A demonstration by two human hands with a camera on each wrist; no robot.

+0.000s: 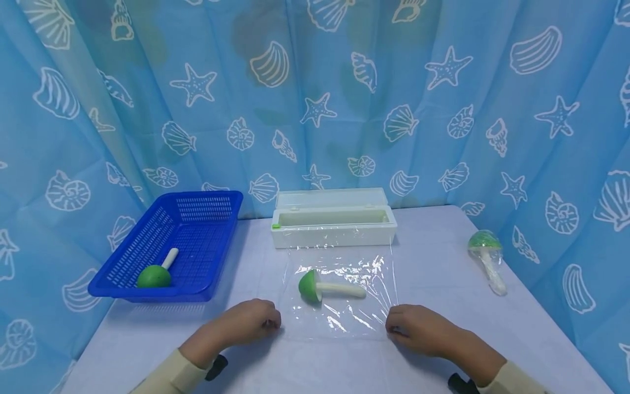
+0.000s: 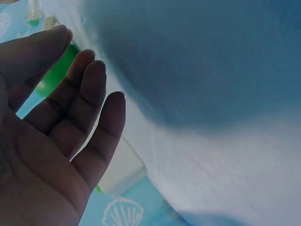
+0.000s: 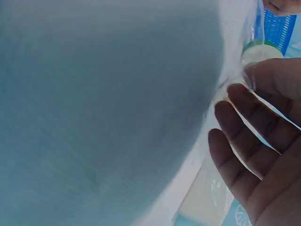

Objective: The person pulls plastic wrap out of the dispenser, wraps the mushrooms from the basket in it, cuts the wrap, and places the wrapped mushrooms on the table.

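Note:
A sheet of clear plastic wrap (image 1: 344, 323) lies spread on the table, running from the white dispenser box (image 1: 334, 236) toward me. On it rests a toy mushroom with a green cap and white stem (image 1: 339, 290), lying on its side with the cap to the left. My left hand (image 1: 251, 321) pinches the near left corner of the sheet, thumb and index fingertips together in the left wrist view. At the near right corner, my right hand (image 1: 418, 328) pinches the wrap between thumb and index finger, the other fingers loosely bent.
At left stands a blue plastic basket (image 1: 202, 246) with another green-capped mushroom (image 1: 155, 276) inside. A wrapped mushroom (image 1: 487, 260) lies near the table's right edge. The box's lid (image 1: 332, 198) is raised. A blue shell-patterned curtain (image 1: 315, 82) hangs behind the white-covered table (image 1: 428, 262).

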